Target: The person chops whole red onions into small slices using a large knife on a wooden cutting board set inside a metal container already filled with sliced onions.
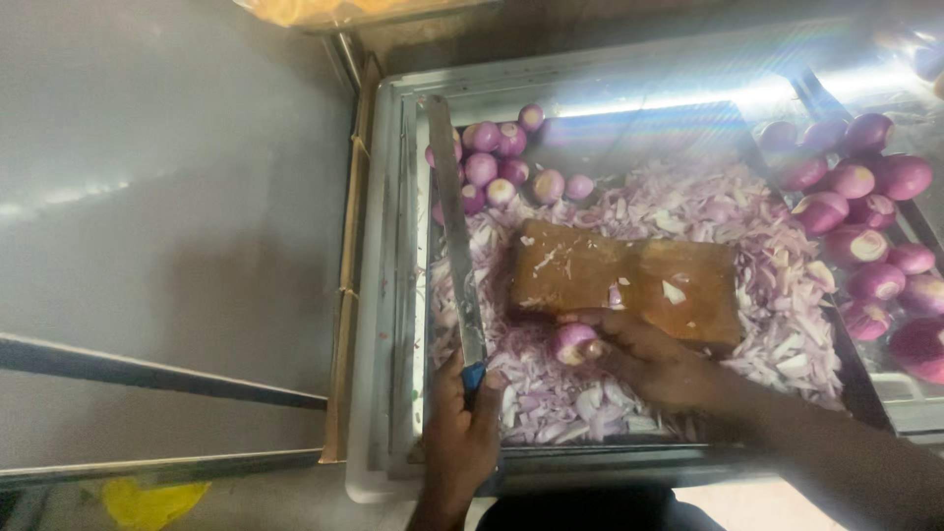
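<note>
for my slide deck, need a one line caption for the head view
Left hand holds a long knife while right hand grips a peeled onion by the wooden block.

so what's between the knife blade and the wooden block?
Head view: a strip of chopped onion pieces separates the knife blade from the wooden block. No whole onion sits in that strip.

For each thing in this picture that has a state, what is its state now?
Left hand: closed on the knife handle.
Knife: held, blade pointing away over the tray edge.
Right hand: gripping one peeled onion.
Peeled onion: whole, held at the board's near edge.
Wooden board: lying flat, wet, with few scraps.
Chopped onion: heaped around the board.
Peeled onions: whole, piled right.
</note>
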